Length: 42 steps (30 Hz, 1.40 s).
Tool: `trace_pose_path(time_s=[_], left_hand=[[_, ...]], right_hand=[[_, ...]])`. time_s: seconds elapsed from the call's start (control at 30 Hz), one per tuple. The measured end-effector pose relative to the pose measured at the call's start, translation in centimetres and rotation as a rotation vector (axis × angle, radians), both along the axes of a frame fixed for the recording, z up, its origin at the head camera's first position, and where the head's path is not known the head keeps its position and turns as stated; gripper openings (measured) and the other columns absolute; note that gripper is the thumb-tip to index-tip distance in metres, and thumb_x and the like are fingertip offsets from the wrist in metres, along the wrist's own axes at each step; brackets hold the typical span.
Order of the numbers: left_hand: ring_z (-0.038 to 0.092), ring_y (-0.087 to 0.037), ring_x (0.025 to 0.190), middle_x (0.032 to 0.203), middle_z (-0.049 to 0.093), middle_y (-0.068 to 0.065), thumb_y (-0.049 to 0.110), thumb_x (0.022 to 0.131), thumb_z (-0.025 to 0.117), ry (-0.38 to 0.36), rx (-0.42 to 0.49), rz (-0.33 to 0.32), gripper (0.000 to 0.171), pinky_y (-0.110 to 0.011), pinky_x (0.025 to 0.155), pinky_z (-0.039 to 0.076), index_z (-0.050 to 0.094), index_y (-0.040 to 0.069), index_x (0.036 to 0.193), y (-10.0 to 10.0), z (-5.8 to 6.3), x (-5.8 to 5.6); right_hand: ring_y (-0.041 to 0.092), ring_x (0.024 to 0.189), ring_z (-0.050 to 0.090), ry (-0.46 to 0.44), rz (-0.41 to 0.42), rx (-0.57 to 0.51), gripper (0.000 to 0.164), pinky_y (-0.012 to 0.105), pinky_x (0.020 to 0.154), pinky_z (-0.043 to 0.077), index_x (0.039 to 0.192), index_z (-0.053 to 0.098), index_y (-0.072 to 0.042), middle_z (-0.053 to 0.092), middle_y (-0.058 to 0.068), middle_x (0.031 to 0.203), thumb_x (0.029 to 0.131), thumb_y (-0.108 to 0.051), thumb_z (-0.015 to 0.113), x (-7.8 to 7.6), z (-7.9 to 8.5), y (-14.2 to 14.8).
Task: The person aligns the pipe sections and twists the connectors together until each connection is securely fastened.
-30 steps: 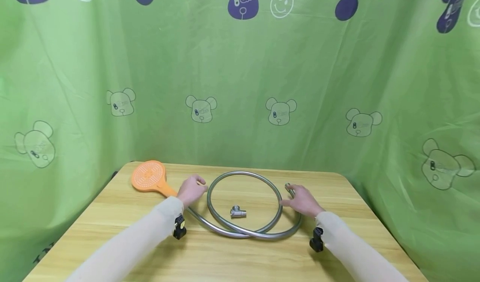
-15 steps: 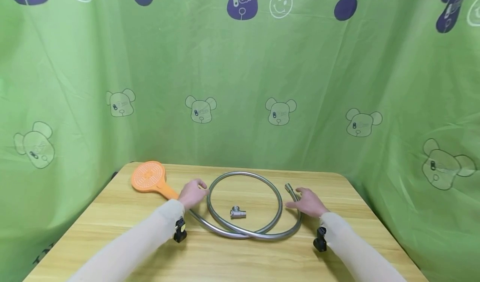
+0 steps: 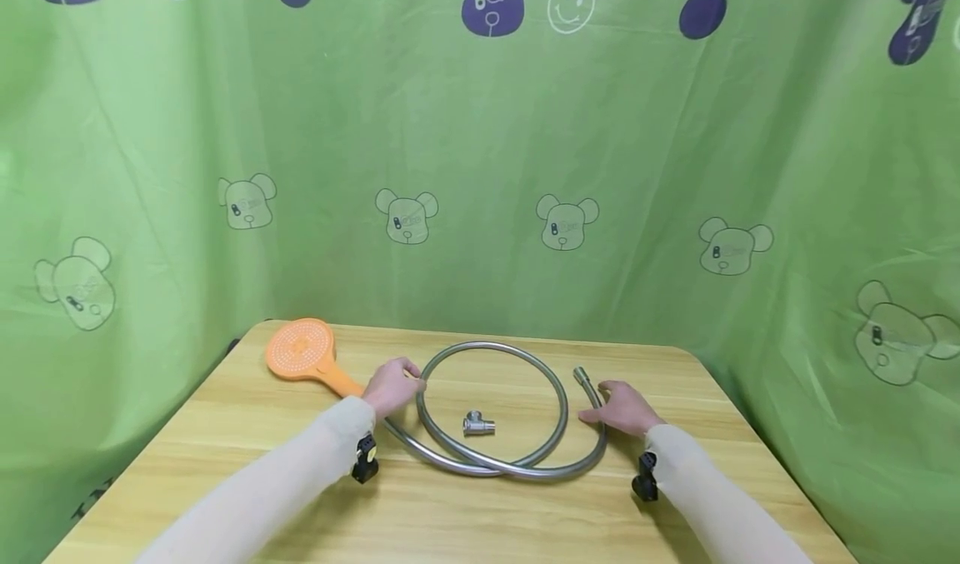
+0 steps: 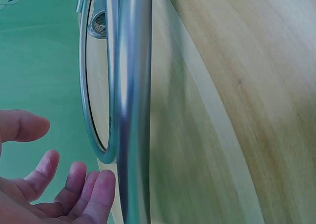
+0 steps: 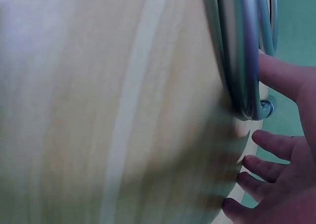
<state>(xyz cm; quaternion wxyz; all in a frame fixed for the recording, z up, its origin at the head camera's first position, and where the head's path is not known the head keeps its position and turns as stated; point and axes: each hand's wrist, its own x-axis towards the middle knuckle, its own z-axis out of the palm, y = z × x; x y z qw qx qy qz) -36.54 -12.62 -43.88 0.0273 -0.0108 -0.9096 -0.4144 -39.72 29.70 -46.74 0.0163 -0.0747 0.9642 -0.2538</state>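
Note:
A coiled metal shower hose (image 3: 560, 376) lies on the table. Its left end runs under my left hand toward an orange shower head (image 3: 302, 349). My left hand (image 3: 393, 386) is at the left side of the loop, and in the left wrist view a gap shows between its thumb (image 4: 24, 126) and loosely bent fingers. On the right, my right hand (image 3: 624, 408) has its fingers spread around the hose's free end, the thumb (image 5: 279, 75) close behind the tube. Inside the loop sits a small chrome tee fitting (image 3: 477, 424).
The wooden table (image 3: 450, 522) ends at a green patterned curtain (image 3: 480, 289) behind it and at both sides. A black camera sits on each wrist, over cream sleeves (image 3: 277, 472).
My right hand has drawn back to the right from the hose's end fitting, which now shows. The left hand has shifted slightly right. Hose, shower head and fitting lie as before.

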Motion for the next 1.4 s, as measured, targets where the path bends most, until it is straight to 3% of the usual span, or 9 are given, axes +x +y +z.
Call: trace_pose_path(time_s=[0.33,0.53,0.67,0.8,1.4], left_hand=[[0.058,-0.024,0.090,0.102,0.067,-0.009,0.020,0.087,0.070,-0.026,0.010,-0.008,0.031,-0.032,0.071,0.045,0.067,0.004,0.113,0.5,0.1,0.3],[0.057,-0.023,0.085,0.100,0.067,-0.009,0.019,0.085,0.070,-0.021,0.021,-0.022,0.027,-0.030,0.066,0.044,0.067,0.006,0.107,1.0,0.1,0.6],[0.057,-0.022,0.083,0.103,0.068,-0.011,0.018,0.085,0.071,-0.008,0.025,-0.026,0.026,-0.030,0.065,0.044,0.066,0.005,0.107,1.2,0.0,0.7],[0.057,-0.022,0.082,0.107,0.067,-0.012,0.018,0.086,0.070,-0.016,0.036,-0.033,0.030,-0.030,0.065,0.044,0.065,0.003,0.111,1.3,-0.1,0.7],[0.059,-0.022,0.085,0.104,0.067,-0.010,0.019,0.084,0.071,-0.018,0.030,-0.045,0.026,-0.031,0.069,0.048,0.065,0.006,0.106,1.7,-0.5,0.6]], right_hand=[[0.056,0.128,0.046,-0.010,0.005,0.048,0.087,0.063,0.105,0.041,0.137,0.046,0.017,0.050,0.039,0.137,0.082,-0.041,0.080,-0.9,-0.1,0.1],[0.050,0.125,0.052,-0.024,-0.034,0.104,0.080,0.066,0.099,0.042,0.135,0.053,0.011,0.058,0.030,0.134,0.085,-0.047,0.075,-1.4,-0.3,0.2],[0.041,0.110,0.061,-0.008,-0.049,0.110,0.064,0.067,0.092,0.042,0.125,0.060,0.006,0.068,0.021,0.114,0.085,-0.041,0.076,-1.5,-0.2,0.0],[0.035,0.098,0.062,0.007,-0.065,0.104,0.049,0.068,0.087,0.041,0.116,0.064,0.002,0.069,0.012,0.098,0.084,-0.034,0.077,-1.6,-0.1,-0.4],[0.032,0.093,0.061,0.030,-0.126,0.090,0.028,0.069,0.088,0.039,0.108,0.066,-0.002,0.066,0.010,0.095,0.085,-0.018,0.072,-1.3,0.2,-1.2]])
